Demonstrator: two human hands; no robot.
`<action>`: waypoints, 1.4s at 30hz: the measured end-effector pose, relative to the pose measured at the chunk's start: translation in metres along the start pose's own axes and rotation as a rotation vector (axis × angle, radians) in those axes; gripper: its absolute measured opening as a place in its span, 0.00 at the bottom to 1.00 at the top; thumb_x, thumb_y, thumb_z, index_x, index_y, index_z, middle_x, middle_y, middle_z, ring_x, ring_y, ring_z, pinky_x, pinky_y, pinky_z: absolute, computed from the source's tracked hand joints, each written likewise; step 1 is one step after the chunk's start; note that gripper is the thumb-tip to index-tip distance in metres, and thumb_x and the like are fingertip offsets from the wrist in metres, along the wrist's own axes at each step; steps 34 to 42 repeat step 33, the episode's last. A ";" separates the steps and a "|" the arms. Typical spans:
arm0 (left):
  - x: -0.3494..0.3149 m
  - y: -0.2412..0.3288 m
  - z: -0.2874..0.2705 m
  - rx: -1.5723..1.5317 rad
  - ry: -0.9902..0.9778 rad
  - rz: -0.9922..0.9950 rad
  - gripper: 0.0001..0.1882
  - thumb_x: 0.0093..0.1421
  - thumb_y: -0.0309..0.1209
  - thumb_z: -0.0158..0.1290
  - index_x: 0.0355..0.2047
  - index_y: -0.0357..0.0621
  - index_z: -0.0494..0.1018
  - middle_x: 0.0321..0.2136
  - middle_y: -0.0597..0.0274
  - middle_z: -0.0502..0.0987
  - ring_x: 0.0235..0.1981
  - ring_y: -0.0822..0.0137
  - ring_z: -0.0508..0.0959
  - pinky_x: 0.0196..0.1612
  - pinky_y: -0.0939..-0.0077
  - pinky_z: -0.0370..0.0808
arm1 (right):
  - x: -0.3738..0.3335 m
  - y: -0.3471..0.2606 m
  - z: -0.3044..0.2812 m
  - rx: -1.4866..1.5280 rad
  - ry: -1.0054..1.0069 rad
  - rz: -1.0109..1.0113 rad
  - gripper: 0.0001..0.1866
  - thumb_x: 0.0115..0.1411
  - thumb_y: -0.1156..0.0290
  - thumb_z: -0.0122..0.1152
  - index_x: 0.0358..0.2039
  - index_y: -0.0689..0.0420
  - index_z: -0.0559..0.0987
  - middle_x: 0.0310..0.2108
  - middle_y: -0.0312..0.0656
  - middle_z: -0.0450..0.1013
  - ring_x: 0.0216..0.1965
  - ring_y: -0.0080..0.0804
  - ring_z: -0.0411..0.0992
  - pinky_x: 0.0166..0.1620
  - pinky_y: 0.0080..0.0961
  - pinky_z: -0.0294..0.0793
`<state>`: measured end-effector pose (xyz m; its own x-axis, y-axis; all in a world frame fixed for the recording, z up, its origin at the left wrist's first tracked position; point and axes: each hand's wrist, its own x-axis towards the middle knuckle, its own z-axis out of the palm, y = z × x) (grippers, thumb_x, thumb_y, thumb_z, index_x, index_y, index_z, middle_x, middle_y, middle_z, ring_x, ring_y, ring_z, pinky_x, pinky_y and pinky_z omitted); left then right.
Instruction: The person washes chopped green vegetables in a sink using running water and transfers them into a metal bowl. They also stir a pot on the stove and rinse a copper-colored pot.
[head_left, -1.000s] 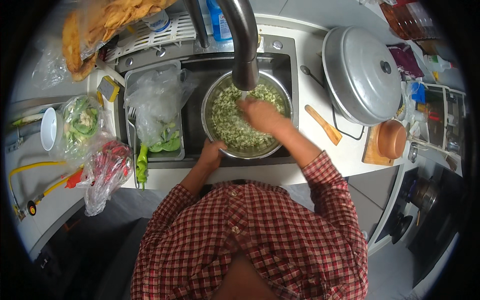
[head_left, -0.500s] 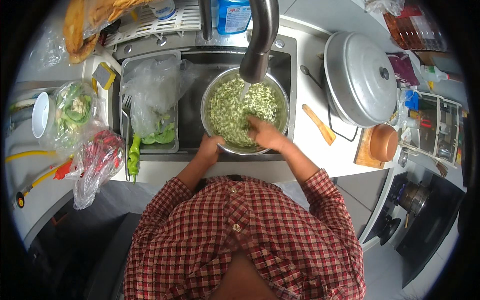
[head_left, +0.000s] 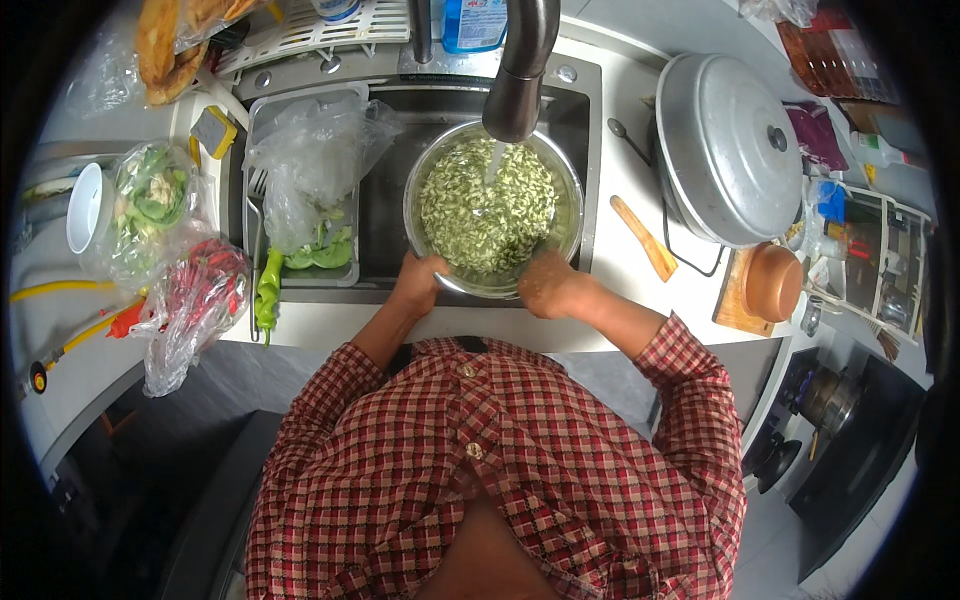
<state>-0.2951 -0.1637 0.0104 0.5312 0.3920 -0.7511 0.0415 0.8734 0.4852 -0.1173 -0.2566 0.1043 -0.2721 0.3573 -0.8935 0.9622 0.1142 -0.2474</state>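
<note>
A round metal bowl (head_left: 410, 205) rests in the sink beneath the dark faucet (head_left: 516, 108). Finely chopped pale green vegetable (head_left: 480, 215) floats in water inside it, and a thin stream falls onto it from the spout. My left hand (head_left: 420, 282) grips the bowl's near left rim, thumb over the edge. At the near right rim is my right hand (head_left: 550, 286), smeared by motion; its fingers are over or just inside the edge and I cannot make out their shape.
Left in the sink, a grey tray (head_left: 356, 235) holds a clear plastic bag (head_left: 310, 170) and green leaves (head_left: 325, 252). Green chilies (head_left: 267, 295) and a fork (head_left: 257, 215) lie beside it. On the right counter are a wooden spatula (head_left: 643, 238) and a large lidded pot (head_left: 725, 145).
My right hand has moved from the middle of the chopped vegetable to the near right rim. The vegetable now floats spread out in more visible water. My left hand stays on the rim.
</note>
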 end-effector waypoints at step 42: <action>-0.004 -0.006 0.000 -0.005 0.165 -0.056 0.20 0.46 0.14 0.46 0.40 0.45 0.62 0.30 0.59 0.69 0.31 0.62 0.71 0.38 0.63 0.71 | 0.078 0.052 -0.052 0.305 0.675 0.384 0.34 0.50 0.64 0.56 0.59 0.45 0.60 0.59 0.44 0.56 0.55 0.41 0.60 0.50 0.58 0.59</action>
